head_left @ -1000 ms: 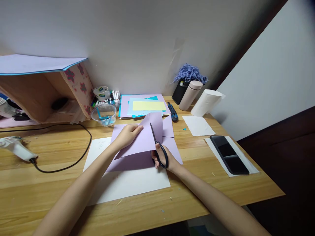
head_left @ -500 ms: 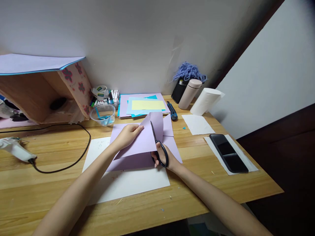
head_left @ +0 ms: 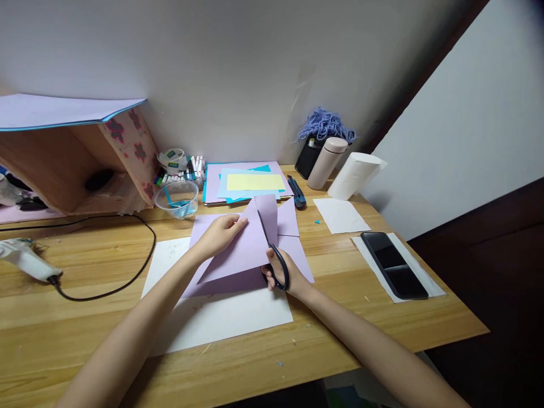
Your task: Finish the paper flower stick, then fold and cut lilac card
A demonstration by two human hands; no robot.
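My left hand (head_left: 224,232) pinches the upper left edge of a purple sheet of paper (head_left: 242,249), holding it tilted above the table. In my right hand (head_left: 283,269) is a pair of black-handled scissors (head_left: 280,272), thumb and fingers in the loops. The blades point up and away from me and lie across the raised sheet, with a cut strip bending up to their right. Below lie more purple paper (head_left: 300,263) and a large white sheet (head_left: 229,314). Part of the lower blade is hidden by the paper.
Behind the sheet lie stacked coloured papers (head_left: 255,182) and a blue utility knife (head_left: 296,192). A clear bowl (head_left: 177,198) holds blue scraps. A glue gun (head_left: 29,260) with a black cord is at left; a phone (head_left: 393,265), a flask (head_left: 327,164) and a paper roll (head_left: 353,175) stand or lie right.
The scissors and the raised sheet have shifted very slightly left, and the sheet's near edge tilts a little more. The strip beside the blades leans further left. Both hands keep their hold.
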